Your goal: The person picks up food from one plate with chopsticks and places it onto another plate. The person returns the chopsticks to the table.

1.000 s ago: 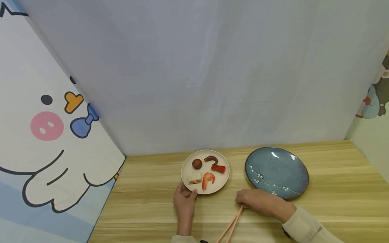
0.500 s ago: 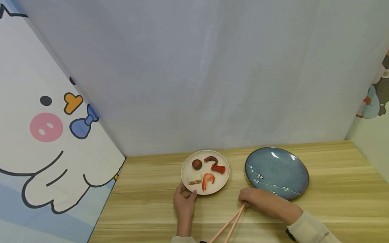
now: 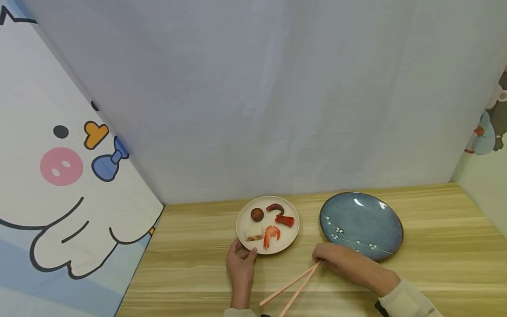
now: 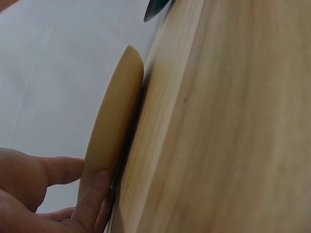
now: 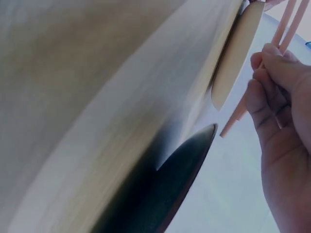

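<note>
A round cream plate (image 3: pixel 287 244) carries a shrimp (image 3: pixel 270 236), a red chunk (image 3: pixel 284 220), a dark curled tentacle (image 3: pixel 275 208), a brown round piece like a mushroom cap (image 3: pixel 257 214) and a pale block (image 3: pixel 254 234). At its near left rim my left hand (image 3: pixel 240 266) pinches the edge; the left wrist view has fingers and thumb against the plate's side (image 4: pixel 114 111). My right hand (image 3: pixel 352 266) holds a pair of pink chopsticks (image 3: pixel 300 288), whose long ends spread toward the lower left. Short ends (image 5: pixel 228 127) stick out past the fingers in the right wrist view.
A blue oval plate (image 3: pixel 364 220) with a white blossom pattern stands just beyond my right hand. The wood-grain table (image 3: pixel 190 251) ends at a pale curtain (image 3: pixel 277 110) behind. A cartoon-printed cloth (image 3: pixel 79 154) hangs on the left.
My right hand has shifted slightly right, and the chopsticks have swung so that their long ends lie further left and spread wider. My left hand and both plates have kept their places.
</note>
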### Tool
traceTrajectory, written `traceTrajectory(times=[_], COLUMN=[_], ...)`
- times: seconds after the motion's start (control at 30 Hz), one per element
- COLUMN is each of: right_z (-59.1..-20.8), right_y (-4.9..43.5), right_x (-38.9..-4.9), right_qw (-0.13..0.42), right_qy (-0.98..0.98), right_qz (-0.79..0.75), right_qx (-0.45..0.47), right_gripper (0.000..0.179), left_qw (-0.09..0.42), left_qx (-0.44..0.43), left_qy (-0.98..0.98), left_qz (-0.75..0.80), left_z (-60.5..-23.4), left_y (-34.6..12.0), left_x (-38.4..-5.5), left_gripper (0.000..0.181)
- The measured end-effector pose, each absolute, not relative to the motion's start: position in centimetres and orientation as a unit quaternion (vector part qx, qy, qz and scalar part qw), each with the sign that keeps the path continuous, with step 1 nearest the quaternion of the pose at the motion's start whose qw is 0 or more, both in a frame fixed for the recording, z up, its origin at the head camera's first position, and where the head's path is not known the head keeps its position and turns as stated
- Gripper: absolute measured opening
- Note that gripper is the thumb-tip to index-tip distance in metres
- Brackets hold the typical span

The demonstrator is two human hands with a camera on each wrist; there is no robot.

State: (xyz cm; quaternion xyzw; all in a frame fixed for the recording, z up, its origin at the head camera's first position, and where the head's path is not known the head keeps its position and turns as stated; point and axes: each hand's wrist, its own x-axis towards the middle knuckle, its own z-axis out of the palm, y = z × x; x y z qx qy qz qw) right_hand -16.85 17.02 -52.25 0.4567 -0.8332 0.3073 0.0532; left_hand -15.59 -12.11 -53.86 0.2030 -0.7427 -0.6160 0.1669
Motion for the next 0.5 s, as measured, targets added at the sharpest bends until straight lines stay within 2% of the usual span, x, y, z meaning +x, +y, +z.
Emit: traceTrajectory(times=[0.27, 0.5], right_z=[-51.2, -51.2], right_y=[17.4, 17.8], right_x=[-17.0, -16.9], right_qw=[0.134, 0.150], right_qy=[-0.826, -0.827], right_qz=[0.282, 0.286], right_qx=[0.469, 0.461], right_gripper=[0.025, 0.025], left_qw=[0.162, 0.161], left_qx=[0.205, 0.203], left_qy=[-0.748, -0.748], left_qz=[-0.611, -0.611], left_z=[-53.7, -53.6], left_y=[-12.1, -12.1], left_x=[-15.5, -15.4], left_gripper=[0.062, 0.061])
